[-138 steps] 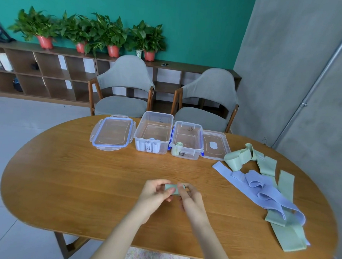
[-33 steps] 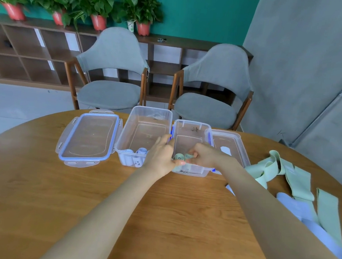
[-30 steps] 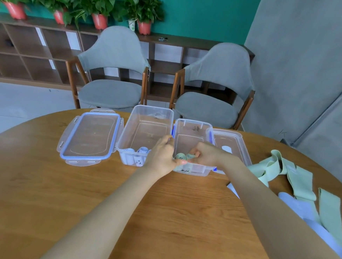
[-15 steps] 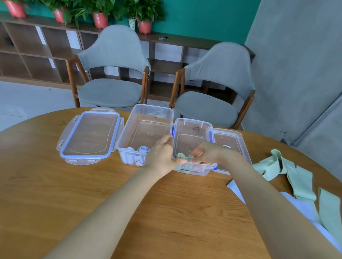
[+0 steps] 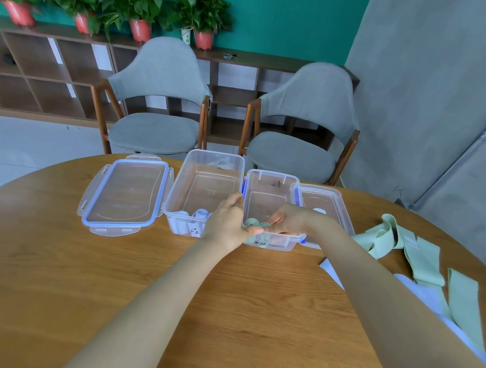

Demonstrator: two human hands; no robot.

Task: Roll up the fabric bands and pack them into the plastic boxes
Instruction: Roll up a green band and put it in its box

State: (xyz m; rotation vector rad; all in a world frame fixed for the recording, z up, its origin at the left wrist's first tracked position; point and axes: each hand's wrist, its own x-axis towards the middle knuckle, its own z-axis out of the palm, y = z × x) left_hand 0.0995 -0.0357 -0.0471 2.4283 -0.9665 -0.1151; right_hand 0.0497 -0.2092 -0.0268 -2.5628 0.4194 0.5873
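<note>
Head view shows the counter [image 5: 55,300], a wooden oval that carries everything. On its right side lie the loose bands [image 5: 421,253], several pale green strips with a lilac one partly under them, slack and folded over themselves. At the far edge stand 2 clear boxes side by side: the left box [image 5: 208,164], with a few white rolls [image 5: 199,214] upright against its near wall, and the right box [image 5: 271,177], with its near wall labelled. A lid [image 5: 123,195] lies flat left of the left box, and a 2nd lid [image 5: 330,198] sits just right of the right box.

Both hands meet at the near end of the right box. The left hand [image 5: 227,223] rests on the near rim between the boxes, its thumb lying along the rim beside the green roll [image 5: 253,222]. The right hand [image 5: 286,220] reaches into the box with curled fingers; it seems to pinch or press a 2nd green roll, though the fingers hide the contact. The green roll stands on end inside the right box, spiral face up, against the near wall.

These bands look light, soft and springy, so a roll will likely loosen once released. The best hold is probably across the roll's sides, squeezing the coil shut over the free tail, not on the spiral faces. Wedging each roll against a wall or a neighbour should keep it wound. A loose band is best taken at 1 end, flattened, then rolled tight.
</note>
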